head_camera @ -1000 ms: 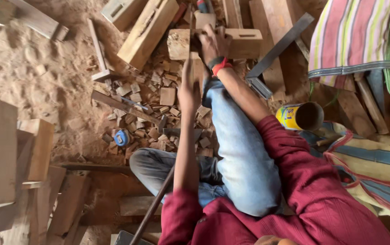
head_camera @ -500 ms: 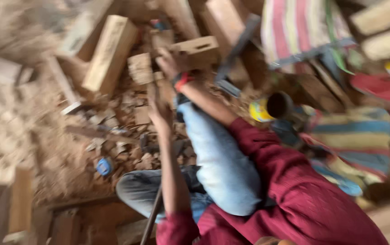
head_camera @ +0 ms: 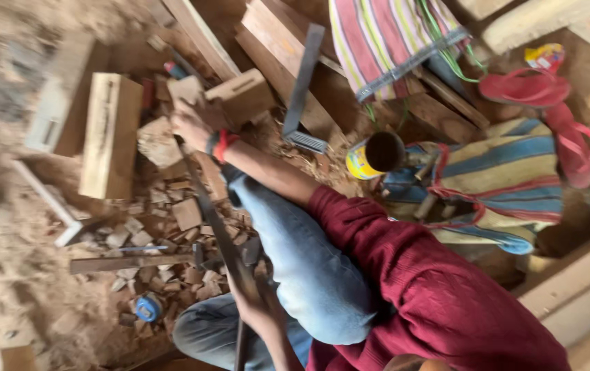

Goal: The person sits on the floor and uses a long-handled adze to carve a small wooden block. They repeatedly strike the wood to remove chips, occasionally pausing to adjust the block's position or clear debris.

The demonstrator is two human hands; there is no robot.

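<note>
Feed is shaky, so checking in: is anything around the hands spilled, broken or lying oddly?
Offcuts and sawdust litter the ground beneath the saw, and a blue tape measure lies among them. A red sandal lies among the planks by the striped bags. The right hand rests on a wood block; the left hand grips the saw.

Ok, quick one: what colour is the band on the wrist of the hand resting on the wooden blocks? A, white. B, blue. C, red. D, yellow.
C: the right hand, stretched out to the pale wooden block, has a red wristband just below it, next to a darker band.
</note>
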